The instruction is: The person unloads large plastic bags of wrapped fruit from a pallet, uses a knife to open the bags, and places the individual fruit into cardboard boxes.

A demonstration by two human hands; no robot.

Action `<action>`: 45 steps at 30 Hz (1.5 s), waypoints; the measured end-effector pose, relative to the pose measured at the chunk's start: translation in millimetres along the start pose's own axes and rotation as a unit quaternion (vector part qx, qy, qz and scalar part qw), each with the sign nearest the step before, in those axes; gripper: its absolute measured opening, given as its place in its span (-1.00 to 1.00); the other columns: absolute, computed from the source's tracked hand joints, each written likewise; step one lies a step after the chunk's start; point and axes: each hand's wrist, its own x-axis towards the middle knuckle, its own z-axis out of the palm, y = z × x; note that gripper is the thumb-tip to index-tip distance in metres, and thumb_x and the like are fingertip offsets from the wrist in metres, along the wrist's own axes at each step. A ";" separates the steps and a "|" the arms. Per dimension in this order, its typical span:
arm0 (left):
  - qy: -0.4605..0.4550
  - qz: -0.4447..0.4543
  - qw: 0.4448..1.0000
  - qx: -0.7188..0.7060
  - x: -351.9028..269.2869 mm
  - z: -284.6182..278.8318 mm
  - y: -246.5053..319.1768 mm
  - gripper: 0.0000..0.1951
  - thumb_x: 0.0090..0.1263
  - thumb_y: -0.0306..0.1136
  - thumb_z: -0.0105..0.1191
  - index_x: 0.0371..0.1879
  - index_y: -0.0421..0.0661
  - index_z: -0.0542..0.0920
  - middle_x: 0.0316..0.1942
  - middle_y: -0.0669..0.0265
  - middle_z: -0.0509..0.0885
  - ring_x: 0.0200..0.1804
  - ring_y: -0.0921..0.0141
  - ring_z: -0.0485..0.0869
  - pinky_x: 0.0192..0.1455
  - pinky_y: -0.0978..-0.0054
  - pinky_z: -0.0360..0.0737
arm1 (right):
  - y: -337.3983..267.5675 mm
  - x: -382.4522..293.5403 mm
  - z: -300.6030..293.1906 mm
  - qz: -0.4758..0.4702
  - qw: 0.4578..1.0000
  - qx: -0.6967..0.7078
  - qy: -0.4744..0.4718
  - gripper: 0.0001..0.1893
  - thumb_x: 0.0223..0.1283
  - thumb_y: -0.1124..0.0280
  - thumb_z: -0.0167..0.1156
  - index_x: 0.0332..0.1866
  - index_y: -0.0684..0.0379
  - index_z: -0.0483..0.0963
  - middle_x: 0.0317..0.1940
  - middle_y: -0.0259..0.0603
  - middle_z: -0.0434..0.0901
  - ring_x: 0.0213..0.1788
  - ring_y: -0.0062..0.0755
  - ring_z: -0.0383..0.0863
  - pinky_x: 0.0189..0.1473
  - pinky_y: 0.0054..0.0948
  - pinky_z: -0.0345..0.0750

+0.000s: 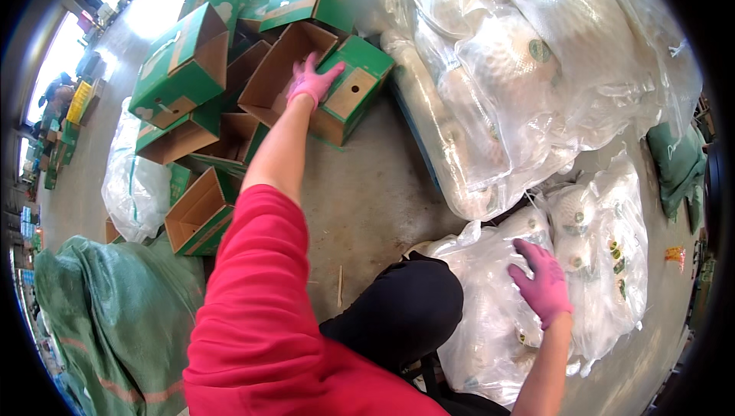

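Note:
My left hand (313, 80), in a pink glove, reaches out over the pile of green cardboard boxes. Its fingers are spread above an open, empty box (284, 62) with brown inner walls. The thumb lies near a neighbouring green box (367, 65) that has a round hole in its side; whether it touches is unclear. Another pink glove covers my right hand (542, 287), whose fingers are apart and hold nothing. Under and beside it are clear plastic bags (488, 295) packed with pale, round, white-wrapped items. More such items fill a large clear bag (505, 60) at the upper right.
At lower left stands a bulky green woven sack (115, 318). A clear plastic bundle (135, 186) lies beside the boxes. My bent knee (402, 295) is over the concrete floor (367, 197). Another green sack (677, 169) sits far right, near an orange packet (675, 255).

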 end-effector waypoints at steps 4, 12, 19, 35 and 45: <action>-0.044 0.020 0.998 0.039 -52.0 7.9 -36.1 -0.01 0.06 0.39 0.26 0.36 -0.12 0.39 0.23 -0.05 0.54 0.27 0.00 0.53 0.28 0.11 0.46 | -12.3 14.9 22.2 -0.018 0.998 0.026 -0.061 -0.53 0.16 0.23 0.28 0.20 0.09 0.52 0.06 -0.17 0.64 0.15 -0.16 0.56 0.21 -0.22 0.46; -0.004 0.263 0.965 -0.016 -297.2 -26.6 -134.1 -0.68 0.26 -0.18 0.34 -0.19 -0.14 0.61 -0.30 0.10 0.64 -0.26 0.05 0.64 -0.23 0.18 0.60 | -35.1 106.7 142.5 0.151 0.851 0.490 -0.110 0.05 0.23 -0.10 0.32 0.62 0.09 -0.18 0.48 0.09 0.16 0.36 -0.16 0.35 0.24 -0.33 0.47; 0.031 0.000 0.999 -0.017 -260.3 -116.5 -137.0 -0.64 0.37 -0.27 0.13 -0.61 -0.23 0.40 -0.64 -0.03 0.46 -0.54 0.05 0.50 -0.41 0.17 0.40 | -45.6 131.1 244.8 0.077 0.975 0.200 -0.056 0.16 -0.06 0.16 0.49 0.61 -0.13 -0.17 0.32 0.22 0.38 0.31 0.18 0.46 0.30 0.00 0.41; 0.291 0.328 0.873 0.215 -75.3 -195.5 -49.9 -0.42 0.26 0.05 0.25 0.19 -0.01 0.55 0.21 0.08 0.56 0.27 -0.01 0.47 0.32 0.03 0.39 | -113.1 139.6 184.0 -0.050 0.972 0.096 -0.207 0.29 -0.04 -0.30 0.37 0.56 0.39 -0.17 0.36 0.21 0.38 0.36 0.06 0.45 0.39 -0.23 0.37; 0.142 0.111 0.845 0.503 23.3 -297.4 -45.8 -0.63 0.42 -0.33 -0.19 0.06 -0.24 0.56 0.08 -0.10 0.63 0.14 -0.08 0.61 0.22 0.08 0.54 | -103.7 156.0 221.6 -0.007 0.965 0.056 -0.258 -0.01 0.12 0.08 0.15 0.57 0.36 -0.13 0.03 0.18 0.64 0.15 0.07 0.60 0.25 -0.21 0.48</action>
